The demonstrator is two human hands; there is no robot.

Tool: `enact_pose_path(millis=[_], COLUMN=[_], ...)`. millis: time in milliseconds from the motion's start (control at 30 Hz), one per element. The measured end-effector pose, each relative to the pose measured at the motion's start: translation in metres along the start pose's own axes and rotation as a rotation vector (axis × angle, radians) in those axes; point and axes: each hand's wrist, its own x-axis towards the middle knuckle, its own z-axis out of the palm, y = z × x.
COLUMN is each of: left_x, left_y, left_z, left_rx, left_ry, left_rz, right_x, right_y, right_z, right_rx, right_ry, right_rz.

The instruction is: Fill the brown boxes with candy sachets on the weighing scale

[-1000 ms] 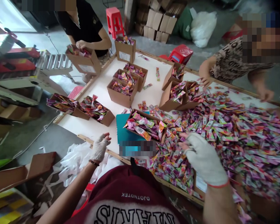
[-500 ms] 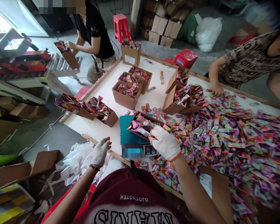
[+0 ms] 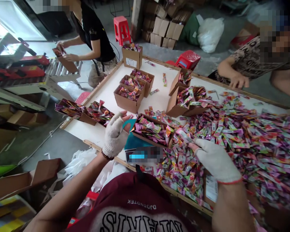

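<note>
On a teal-topped scale [image 3: 132, 141] rests a small cardboard box [image 3: 147, 140], tilted in view and filled with colourful stick packets [image 3: 154, 129]. My left hand [image 3: 116, 135], in a white glove with bare fingertips, is open at the box's left side, thumb and fingers apart. To the right of the box, my gloved right hand [image 3: 215, 158] is over the loose pile. Its fingertips pinch the end of a slightly blurred pinkish packet [image 3: 183, 134]. The scale's blue-lit display [image 3: 137, 157] shows below the box, its reading blurred out.
A large heap of packets [image 3: 232, 138] covers the table's right side. Several filled boxes [image 3: 128, 102] stand on the white table [image 3: 79, 132]. One co-worker [image 3: 94, 35] holds a box by the roller conveyor; another person's hand [image 3: 239, 80] is over the far edge. Red stools [image 3: 122, 30] stand beyond.
My right hand has moved right, from the box's corner to the packet pile. My left hand has risen towards the box's left side. The far-right person's hand has lifted off the packets.
</note>
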Motion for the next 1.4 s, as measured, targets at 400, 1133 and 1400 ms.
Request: enact_pose_path(millis=[400,1133,1400], left_x=[0.017,0.047,0.049], left_y=[0.009,0.018,0.023], left_z=[0.016,0.048,0.022], left_rx=[0.021,0.674,0.549], left_ry=[-0.166,-0.729,-0.581], left_rz=[0.012,0.168,0.183], right_x=[-0.010,0.003,0.006], right_y=[0.012,-0.040,-0.040], right_z=[0.021,0.056,0.050], right_rx=[-0.038,-0.024,0.001], right_ry=[-0.001,-0.105,-0.112], right_rz=[0.022,-0.114,-0.071])
